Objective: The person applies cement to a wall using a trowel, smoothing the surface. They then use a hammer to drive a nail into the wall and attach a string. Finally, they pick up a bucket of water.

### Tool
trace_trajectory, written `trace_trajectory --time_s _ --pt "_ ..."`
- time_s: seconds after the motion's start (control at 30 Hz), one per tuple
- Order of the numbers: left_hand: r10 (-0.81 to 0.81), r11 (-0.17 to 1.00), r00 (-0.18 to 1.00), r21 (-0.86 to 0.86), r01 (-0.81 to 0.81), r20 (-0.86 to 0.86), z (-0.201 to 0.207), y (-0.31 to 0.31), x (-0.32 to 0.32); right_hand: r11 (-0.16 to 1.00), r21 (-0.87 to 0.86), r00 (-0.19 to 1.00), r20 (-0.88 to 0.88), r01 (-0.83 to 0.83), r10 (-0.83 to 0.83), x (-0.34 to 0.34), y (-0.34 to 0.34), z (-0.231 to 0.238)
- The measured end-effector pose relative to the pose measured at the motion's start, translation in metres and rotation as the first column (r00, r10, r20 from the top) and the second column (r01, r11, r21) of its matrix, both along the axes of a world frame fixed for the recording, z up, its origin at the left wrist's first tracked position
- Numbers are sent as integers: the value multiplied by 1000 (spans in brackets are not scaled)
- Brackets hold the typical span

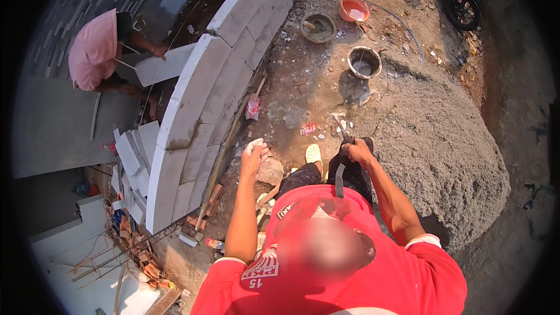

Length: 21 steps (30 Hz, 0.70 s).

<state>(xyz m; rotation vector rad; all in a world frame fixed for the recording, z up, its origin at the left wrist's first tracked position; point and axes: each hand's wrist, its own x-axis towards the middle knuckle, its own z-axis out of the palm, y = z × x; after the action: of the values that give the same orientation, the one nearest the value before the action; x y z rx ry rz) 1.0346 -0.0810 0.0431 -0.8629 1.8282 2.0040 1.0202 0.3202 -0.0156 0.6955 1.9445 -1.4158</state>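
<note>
My left hand [255, 155] is raised beside the low block wall [197, 96], apart from it. Its fingers are curled in, dusted pale, and nothing shows in them. Lower on the right, in front of my dark trousers, my right hand [357, 151] is closed round the dark grip of a hand tool [345, 136]. A thin metal part juts forward from that grip, and a flat dark strip [339, 179] hangs below; the tool's exact kind is unclear. Large pale blocks in stacked courses make up the curved wall.
Behind the wall a co-worker in pink [96, 52] holds a pale block [166, 65]. Ahead stand a bucket [364, 62], a mortar basin [318, 27] and an orange basin [354, 8]. A grey sand heap [431, 146] lies right. Broken blocks [131, 157] and bricks [153, 271] clutter the left.
</note>
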Motion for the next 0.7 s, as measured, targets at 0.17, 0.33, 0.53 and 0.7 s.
trace_trajectory --time_s 0.17,0.33,0.53,0.7 --pt "275 962 939 -59 -268 209 -4 -5 -33 999 0 999 -21 -50 50 -169 -7 -34" --pt "521 846 720 -165 -507 459 -71 7 -27 912 178 929 47 -370 367 -332 -15 -131" --pt "274 822 867 366 -436 416 -54 81 -97 769 137 780 144 -625 608 -496 -40 -215" --pt "198 977 598 -106 -185 776 16 147 -237 646 358 732 207 -674 650 -596 -33 -254"
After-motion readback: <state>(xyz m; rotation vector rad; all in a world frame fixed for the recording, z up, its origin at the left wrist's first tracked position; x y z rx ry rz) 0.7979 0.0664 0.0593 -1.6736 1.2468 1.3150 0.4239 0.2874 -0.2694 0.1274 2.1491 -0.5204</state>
